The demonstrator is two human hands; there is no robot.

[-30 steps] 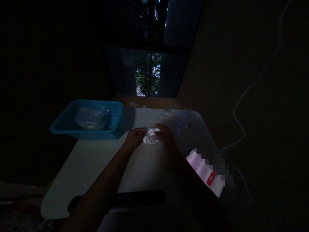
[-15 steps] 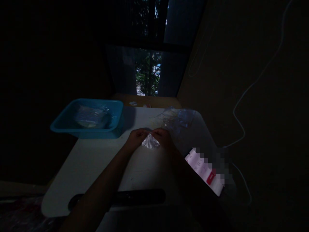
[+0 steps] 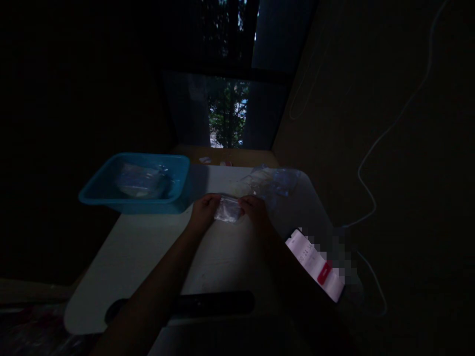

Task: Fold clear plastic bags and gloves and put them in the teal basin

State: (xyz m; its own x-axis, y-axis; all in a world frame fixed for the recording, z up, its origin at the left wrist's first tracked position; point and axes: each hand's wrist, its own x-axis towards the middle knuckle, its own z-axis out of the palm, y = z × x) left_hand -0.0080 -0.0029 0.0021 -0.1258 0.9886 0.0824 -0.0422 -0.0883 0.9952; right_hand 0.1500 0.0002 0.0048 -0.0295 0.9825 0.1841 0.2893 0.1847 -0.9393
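Observation:
Between my two hands a small clear plastic bag (image 3: pixel 227 209) is stretched, shiny and fairly flat, just above the white table (image 3: pixel 156 247). My left hand (image 3: pixel 205 209) pinches its upper left corner, fingers closed. The upper right corner is gripped by my right hand (image 3: pixel 254 207), closed too. Whether anything lies inside the bag is too dark to tell. Past my right hand, a loose heap of clear plastic bags (image 3: pixel 276 182) lies at the table's far right.
At the far left stands a blue plastic basin (image 3: pixel 174 201) with a plastic-wrapped pack (image 3: pixel 139 180) inside. A lit phone (image 3: pixel 315 267) lies on the right. A dark slot-like bar (image 3: pixel 215 302) runs along the near edge. A white cable (image 3: pixel 371 198) hangs on the right wall.
My hands have moved slightly apart. The plastic bag, gathered into a fan shape before, is now spread flat between them. Both hands keep their hold.

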